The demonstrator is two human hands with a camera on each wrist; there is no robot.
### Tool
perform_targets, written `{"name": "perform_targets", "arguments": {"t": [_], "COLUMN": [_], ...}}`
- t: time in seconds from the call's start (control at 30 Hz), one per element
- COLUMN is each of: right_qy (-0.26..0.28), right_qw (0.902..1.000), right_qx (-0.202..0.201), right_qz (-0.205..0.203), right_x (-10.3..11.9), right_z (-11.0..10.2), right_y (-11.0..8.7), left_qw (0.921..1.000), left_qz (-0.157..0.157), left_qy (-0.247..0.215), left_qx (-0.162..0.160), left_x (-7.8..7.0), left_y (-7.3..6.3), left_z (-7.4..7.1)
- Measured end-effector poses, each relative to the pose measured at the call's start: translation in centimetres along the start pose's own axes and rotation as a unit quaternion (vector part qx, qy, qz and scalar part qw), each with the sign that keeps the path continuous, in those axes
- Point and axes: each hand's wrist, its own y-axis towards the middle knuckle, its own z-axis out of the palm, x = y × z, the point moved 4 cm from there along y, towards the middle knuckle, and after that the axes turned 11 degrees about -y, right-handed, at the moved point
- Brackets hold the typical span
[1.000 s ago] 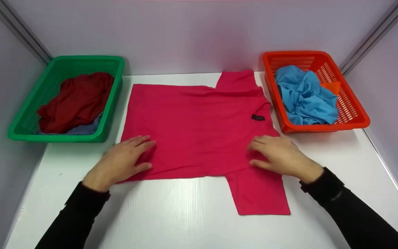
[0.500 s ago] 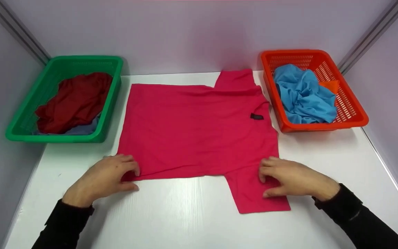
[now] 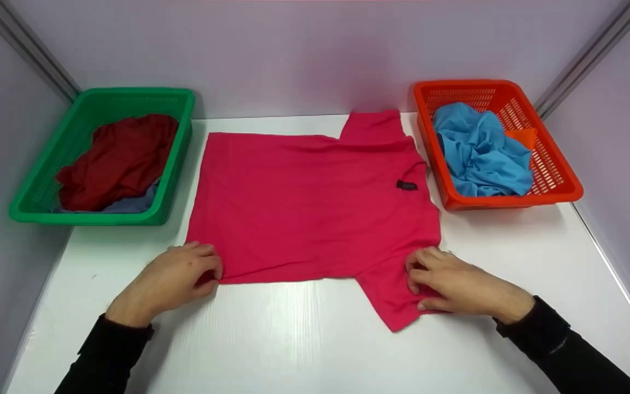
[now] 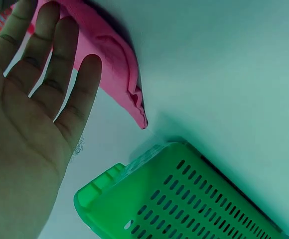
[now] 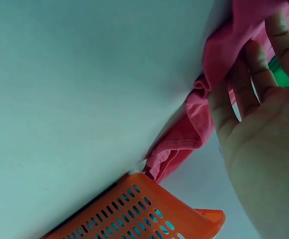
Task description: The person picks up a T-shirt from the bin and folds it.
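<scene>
A crimson T-shirt point(image 3: 304, 202) lies spread on the white table, hem at the left and collar at the right, with a black tag point(image 3: 407, 185) near the neckline. My left hand point(image 3: 170, 282) pinches the near hem corner, its thumb brought up to its fingers. At the near sleeve point(image 3: 389, 298), my right hand point(image 3: 451, 284) grips the cloth between thumb and fingers. That sleeve is drawn up into folds, with its corner pointing down. In the right wrist view, the bunched T-shirt point(image 5: 221, 55) lies at the fingertips.
At the back left stands a green basket point(image 3: 36, 186) with dark red cloth point(image 3: 121, 158) over blue-grey cloth. An orange-red basket point(image 3: 558, 164) at the back right holds light blue cloth point(image 3: 482, 150) and a bit of orange cloth. Pale walls enclose the table's back and sides.
Both hands have come toward the near edge of the T-shirt, from above its body to the hem corner and the sleeve. The sleeve, flat before, is now gripped and pulled askew.
</scene>
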Motion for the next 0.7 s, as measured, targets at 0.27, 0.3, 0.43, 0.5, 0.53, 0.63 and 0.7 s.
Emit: {"name": "perform_targets", "arguments": {"t": [0.27, 0.3, 0.43, 0.5, 0.53, 0.63, 0.7], "right_qy": [0.003, -0.003, -0.031, -0.039, -0.039, -0.02, 0.006], "right_qw": [0.9996, 0.9992, 0.9928, 0.9863, 0.9828, 0.975, 0.9737], "right_qx": [-0.029, -0.034, -0.072, -0.102, -0.12, -0.161, -0.172], "right_qz": [0.006, 0.021, 0.091, 0.123, 0.134, 0.151, 0.149], "right_x": [-0.9, -1.3, -2.8, -3.5, -3.8, -4.6, -4.9], "right_z": [-0.9, -1.3, -3.2, -4.4, -5.0, -6.7, -7.7], "right_y": [0.5, 0.6, 0.8, 1.0, 1.0, 1.3, 1.4], "left_qw": [0.9993, 0.9989, 0.996, 0.9937, 0.9926, 0.9904, 0.9898], "left_qz": [-0.008, -0.011, -0.026, -0.03, -0.032, -0.032, -0.034], "left_qy": [-0.021, -0.023, -0.014, 0.0, 0.004, 0.005, -0.005], "left_qx": [-0.029, -0.039, -0.085, -0.108, -0.117, -0.134, -0.138], "left_x": [-0.1, -0.1, 0.2, 0.3, 0.3, 0.3, 0.3], "left_y": [-0.1, 0.0, 0.2, 0.3, 0.4, 0.5, 0.4], "left_z": [-0.9, -1.1, -1.9, -2.3, -2.4, -2.8, -3.1]}}
